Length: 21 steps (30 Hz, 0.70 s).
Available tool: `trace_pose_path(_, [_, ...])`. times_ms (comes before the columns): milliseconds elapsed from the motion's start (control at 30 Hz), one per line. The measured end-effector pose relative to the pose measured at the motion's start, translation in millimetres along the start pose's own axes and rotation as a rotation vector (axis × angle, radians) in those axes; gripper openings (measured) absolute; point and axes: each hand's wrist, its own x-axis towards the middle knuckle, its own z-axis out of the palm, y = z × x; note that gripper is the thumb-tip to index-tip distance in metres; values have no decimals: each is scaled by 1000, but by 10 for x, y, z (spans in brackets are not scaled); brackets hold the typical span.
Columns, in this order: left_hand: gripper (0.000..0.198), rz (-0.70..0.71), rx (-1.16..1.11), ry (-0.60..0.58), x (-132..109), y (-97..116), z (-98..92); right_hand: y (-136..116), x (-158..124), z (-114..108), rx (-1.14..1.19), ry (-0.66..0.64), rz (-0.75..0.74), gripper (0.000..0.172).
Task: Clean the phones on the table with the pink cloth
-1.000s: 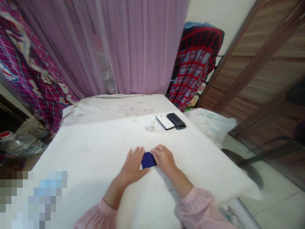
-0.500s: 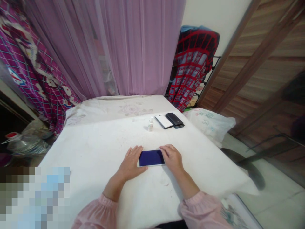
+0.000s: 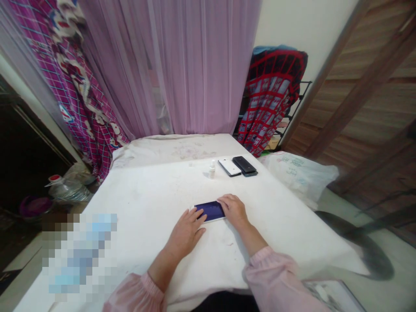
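A smartphone [image 3: 210, 211] with a dark blue screen and a pale edge lies crosswise on the white tablecloth. My left hand [image 3: 185, 232] has its fingers spread over the left part of the screen, thumb held apart below. At the other end, my right hand [image 3: 234, 211] is closed around the phone's right edge, and its fingertips rest on the top corner. Beyond the phone stands a small white bottle [image 3: 212, 170]. To the right of that bottle lie a white phone [image 3: 229, 167] and a stack of black phones [image 3: 244, 165].
A white cloth covers the table [image 3: 146, 195]. Something blurred into pixels [image 3: 82, 255] lies at the left. Past the right edge is a white plastic bag [image 3: 295, 175]; a large water bottle [image 3: 66, 190] stands left of the table. Purple curtains [image 3: 201, 69] hang behind.
My left hand has moved off the phone's left edge, and its fingers now lie on the screen. The phone is slightly tilted. The whole view has shifted a little.
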Motion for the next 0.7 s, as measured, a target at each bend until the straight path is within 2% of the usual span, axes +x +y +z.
trace_pose_path(233, [39,-29,-55,116,163,-118,113,-190,125,13,-99,-54,62,21])
trace_pose_path(433, [36,-51,-97,97,136,-136,102,-463,5,13,-54,-93,-14,23])
trace_pose_path(567, [35,-89,-100,88,122,-114,63,-411,-103,-22,-21,-92,-36,24])
trace_pose_path(700, [35,-147,-74,92,124,-111,72,-249,-96,-56,-95,-25,79,23])
